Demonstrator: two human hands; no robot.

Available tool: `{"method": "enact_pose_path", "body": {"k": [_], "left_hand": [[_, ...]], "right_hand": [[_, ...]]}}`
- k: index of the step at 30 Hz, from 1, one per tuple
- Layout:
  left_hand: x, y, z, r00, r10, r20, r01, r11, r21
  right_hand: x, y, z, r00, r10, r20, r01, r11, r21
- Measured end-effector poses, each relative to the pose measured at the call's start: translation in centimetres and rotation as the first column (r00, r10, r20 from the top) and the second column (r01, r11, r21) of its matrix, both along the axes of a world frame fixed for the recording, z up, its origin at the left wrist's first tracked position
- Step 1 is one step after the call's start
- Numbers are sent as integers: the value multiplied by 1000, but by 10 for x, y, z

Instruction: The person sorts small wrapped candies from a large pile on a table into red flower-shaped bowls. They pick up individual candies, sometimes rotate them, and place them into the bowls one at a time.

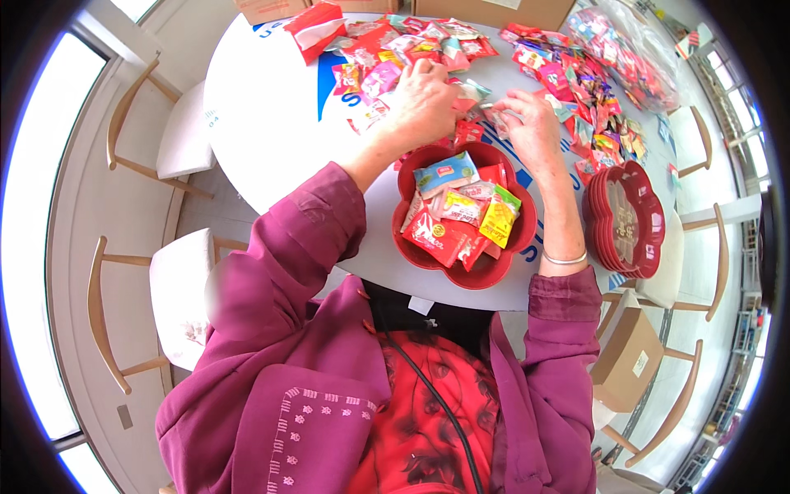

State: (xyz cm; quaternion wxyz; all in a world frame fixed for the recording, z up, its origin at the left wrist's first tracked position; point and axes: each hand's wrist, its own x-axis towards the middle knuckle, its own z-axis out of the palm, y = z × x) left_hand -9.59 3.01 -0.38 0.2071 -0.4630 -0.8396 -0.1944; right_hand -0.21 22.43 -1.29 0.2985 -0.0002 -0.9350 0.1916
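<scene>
My left hand (426, 102) reaches over a loose pile of wrapped sweets (376, 46), fingers bent down among the packets. Whether it grips one is hidden by the hand itself. To its right, my right hand (534, 126) pinches a small sweet in a clear, pale wrapper (497, 120) between thumb and fingers. Nearer to me sits a red flower-shaped bowl (404, 244) holding several wrapped snacks. Among them are a blue packet (445, 173), a yellow-green packet (500, 216) and a large red packet (434, 238).
Nested red flower-shaped bowls (623, 219) stand at the table's right edge. A second sweet pile (580, 92) and a clear plastic bag of sweets (629, 58) lie far right. Cardboard boxes (494, 15) line the back. Chairs (182, 290) surround the white table (265, 111).
</scene>
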Motion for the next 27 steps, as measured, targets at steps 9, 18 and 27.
{"method": "enact_pose_path", "body": {"k": [9,18,27], "left_hand": [[-1,-5,-1,1000,-7,22,7,1000,-10],[-19,-11,1,995,93,34,-97,985,140],[-64,-50,19,906,392,159,-420,878,230]], "right_hand": [[-3,-5,-4,999,-18,26,18,1000,8],[-1,-6,-3,999,-25,44,26,999,-20],[3,-4,-1,998,-38,50,39,999,-10]]}}
